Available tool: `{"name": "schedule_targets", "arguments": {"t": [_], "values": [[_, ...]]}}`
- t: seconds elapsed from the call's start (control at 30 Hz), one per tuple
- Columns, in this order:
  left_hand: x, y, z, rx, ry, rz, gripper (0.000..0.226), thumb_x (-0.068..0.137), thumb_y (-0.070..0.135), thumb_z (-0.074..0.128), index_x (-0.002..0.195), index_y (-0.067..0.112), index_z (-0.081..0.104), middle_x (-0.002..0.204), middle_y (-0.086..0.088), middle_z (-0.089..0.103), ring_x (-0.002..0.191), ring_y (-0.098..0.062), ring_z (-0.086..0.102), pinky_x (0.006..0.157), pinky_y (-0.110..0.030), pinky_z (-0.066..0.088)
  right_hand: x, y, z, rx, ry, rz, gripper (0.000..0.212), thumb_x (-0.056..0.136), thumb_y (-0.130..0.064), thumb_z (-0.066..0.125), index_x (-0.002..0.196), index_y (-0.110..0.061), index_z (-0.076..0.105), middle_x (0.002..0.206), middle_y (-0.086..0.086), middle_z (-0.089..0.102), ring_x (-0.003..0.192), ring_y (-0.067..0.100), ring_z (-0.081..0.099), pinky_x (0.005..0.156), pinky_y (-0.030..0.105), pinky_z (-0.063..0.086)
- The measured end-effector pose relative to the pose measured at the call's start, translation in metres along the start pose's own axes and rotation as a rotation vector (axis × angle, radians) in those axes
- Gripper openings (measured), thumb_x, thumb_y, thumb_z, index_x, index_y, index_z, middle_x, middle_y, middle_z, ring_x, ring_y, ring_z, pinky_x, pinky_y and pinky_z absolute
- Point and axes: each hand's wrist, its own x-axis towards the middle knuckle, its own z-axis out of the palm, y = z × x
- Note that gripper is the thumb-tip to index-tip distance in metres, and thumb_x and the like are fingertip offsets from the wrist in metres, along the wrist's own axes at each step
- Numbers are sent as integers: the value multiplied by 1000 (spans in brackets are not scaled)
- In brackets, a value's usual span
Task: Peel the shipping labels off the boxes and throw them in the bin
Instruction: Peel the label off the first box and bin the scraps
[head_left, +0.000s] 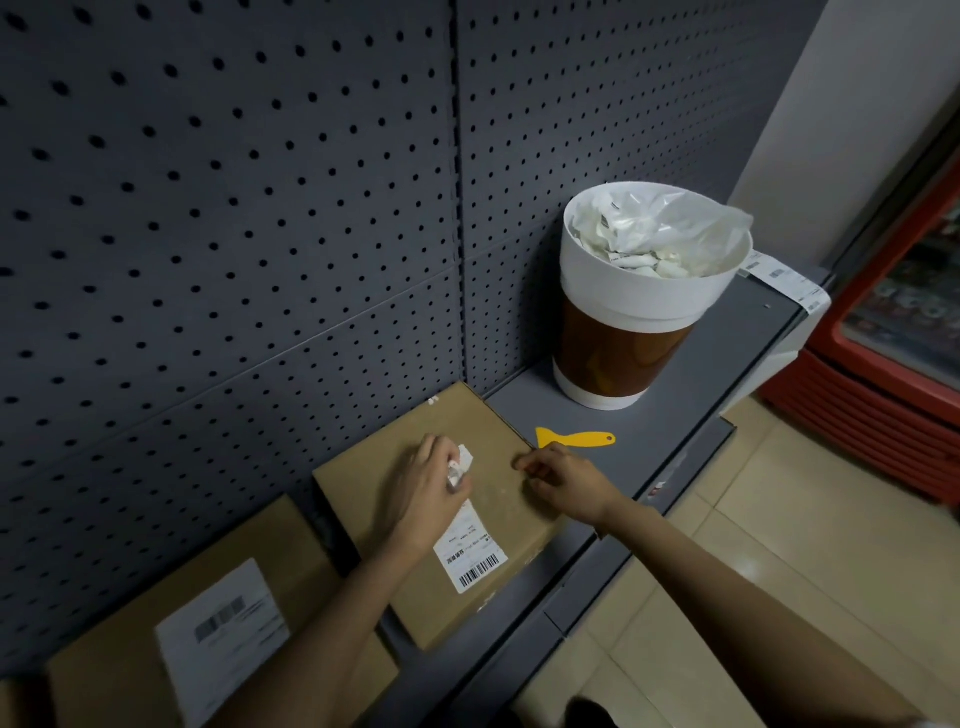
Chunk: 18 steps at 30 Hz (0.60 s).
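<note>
A big dark grey wall full of little holes stands behind a grey metal shelf. The shelf's front edge runs along a tan tiled floor, and there is bare room on the shelf between the boxes and the bin. A red cooler at the right is cut off by the edge of the view.

A flat brown cardboard box at the bottom left is partly cut off; its white shipping label is too blurry to read. The next brown cardboard box lies in the middle, touching the wall.

The round white and brown bin stands at the far end of the shelf, filled with crumpled white papers. A long white label strip hangs behind it.

The left hand is closed on the crumpled, peeled-up end of a white barcode label; the rest sticks to the middle box. The right hand rests on the box's right edge, fingers curled, holding nothing I can see.

A small yellow plastic scraper lies just beside that box.
</note>
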Motion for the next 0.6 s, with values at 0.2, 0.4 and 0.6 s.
{"name": "schedule_targets", "arguments": {"t": [0.2, 0.4, 0.6], "values": [[21, -7, -46, -136, 245, -68, 24, 83, 3, 60, 81, 15, 39, 91, 3, 43, 66, -14, 48, 49, -15, 27, 1, -6, -4, -19, -10, -1, 32, 88, -11, 53, 119, -18, 56, 113, 10, 52, 104, 24, 54, 92, 30, 42], [25, -17, -77, -228, 380, -84, 31, 78, -10, 57, 96, 13, 48, 100, 3, 39, 79, -17, 52, 60, -32, 47, 4, -11, -4, -61, -8, 13, 31, 88, -15, 54, 119, -20, 55, 111, 8, 52, 103, 23, 54, 90, 31, 43], [-6, -39, -22, -82, 55, -94, 40, 80, -2, 58, 110, 24, 55, 119, 5, 48, 96, -14, 58, 73, -34, 55, 4, -19, 6, -117, 34, -34, 32, 88, -19, 54, 120, -19, 52, 112, 7, 51, 107, 22, 50, 91, 29, 40]]}}
